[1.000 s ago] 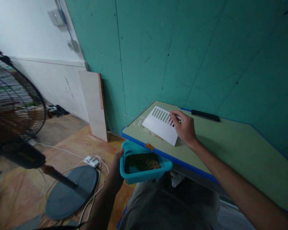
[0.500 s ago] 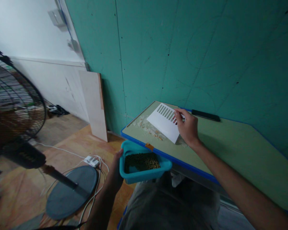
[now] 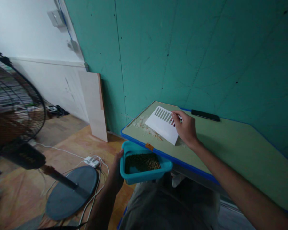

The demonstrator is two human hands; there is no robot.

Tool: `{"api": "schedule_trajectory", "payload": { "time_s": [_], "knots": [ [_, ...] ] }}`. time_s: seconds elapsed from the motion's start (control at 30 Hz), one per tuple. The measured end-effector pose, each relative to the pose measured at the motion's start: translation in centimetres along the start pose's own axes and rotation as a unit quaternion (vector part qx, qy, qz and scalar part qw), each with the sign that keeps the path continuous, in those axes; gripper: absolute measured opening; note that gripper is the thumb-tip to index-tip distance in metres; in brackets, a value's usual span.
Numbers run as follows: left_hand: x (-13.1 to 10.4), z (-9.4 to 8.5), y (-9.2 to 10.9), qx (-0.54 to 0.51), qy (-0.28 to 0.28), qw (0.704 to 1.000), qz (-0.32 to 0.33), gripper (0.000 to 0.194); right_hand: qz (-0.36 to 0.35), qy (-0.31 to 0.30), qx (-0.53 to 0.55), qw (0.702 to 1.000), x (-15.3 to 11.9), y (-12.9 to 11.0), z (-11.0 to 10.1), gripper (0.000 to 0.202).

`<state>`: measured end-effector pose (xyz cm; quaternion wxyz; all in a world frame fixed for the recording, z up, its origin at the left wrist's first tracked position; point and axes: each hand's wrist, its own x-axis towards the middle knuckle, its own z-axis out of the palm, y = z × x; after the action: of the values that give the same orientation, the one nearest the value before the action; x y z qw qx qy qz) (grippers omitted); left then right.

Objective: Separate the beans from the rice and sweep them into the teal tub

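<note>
My left hand [image 3: 116, 171] grips the left end of a turquoise tray [image 3: 144, 177], held just below the table's front edge. Dark green and tan grains [image 3: 142, 160] lie inside the tray. My right hand [image 3: 186, 126] is closed on a white slotted sheet [image 3: 163, 127] by its right side, the fingers at the slots. The sheet leans low over the green tabletop [image 3: 225, 143]. Pale and orange grains [image 3: 147, 129] are scattered on the tabletop along the sheet's left and front edges.
A black bar-shaped object [image 3: 205, 115] lies near the table's back edge. At the left stands a fan with a round base [image 3: 72, 191], beside a power strip [image 3: 91, 161] and white cables. A pale board [image 3: 93, 105] leans on the wall.
My right hand and the white sheet have moved slightly left and toward the table's front edge. The tray has barely shifted in my left hand.
</note>
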<state>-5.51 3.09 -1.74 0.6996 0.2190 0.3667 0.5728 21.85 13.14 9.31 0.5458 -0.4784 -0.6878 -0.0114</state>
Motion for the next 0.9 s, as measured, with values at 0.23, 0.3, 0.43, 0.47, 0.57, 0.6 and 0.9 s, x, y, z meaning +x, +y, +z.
{"api": "schedule_trajectory", "payload": {
  "time_s": [0.23,0.3,0.43,0.47,0.57,0.6,0.9],
  "knots": [
    [-0.13,-0.02,0.05,0.003,0.005,1.0,0.002,0.046,-0.002,-0.011,0.015,1.0,0.01,-0.23,-0.02,0.029],
    [-0.31,0.12,0.08,0.005,0.004,1.0,0.003,0.046,-0.002,-0.012,0.018,1.0,0.02,-0.32,0.0,0.029],
    [-0.57,0.4,0.17,0.007,-0.001,1.0,0.006,0.046,0.0,-0.015,0.024,1.0,-0.04,-0.5,0.01,0.028],
    [-0.58,0.44,0.2,0.006,0.0,1.0,0.007,0.046,0.0,-0.017,0.026,1.0,-0.07,-0.54,0.02,0.028],
    [-0.52,0.47,0.26,0.008,0.005,1.0,0.008,0.047,0.001,-0.028,0.043,0.999,-0.13,-0.73,0.04,0.028],
    [-0.49,0.44,0.28,0.009,0.005,1.0,0.006,0.047,0.002,-0.032,0.05,0.998,-0.14,-0.8,0.06,0.028],
    [-0.4,0.15,0.23,0.004,0.004,1.0,-0.007,0.046,0.014,-0.026,0.06,0.998,-0.12,-0.58,0.2,0.032]
  ]
}}
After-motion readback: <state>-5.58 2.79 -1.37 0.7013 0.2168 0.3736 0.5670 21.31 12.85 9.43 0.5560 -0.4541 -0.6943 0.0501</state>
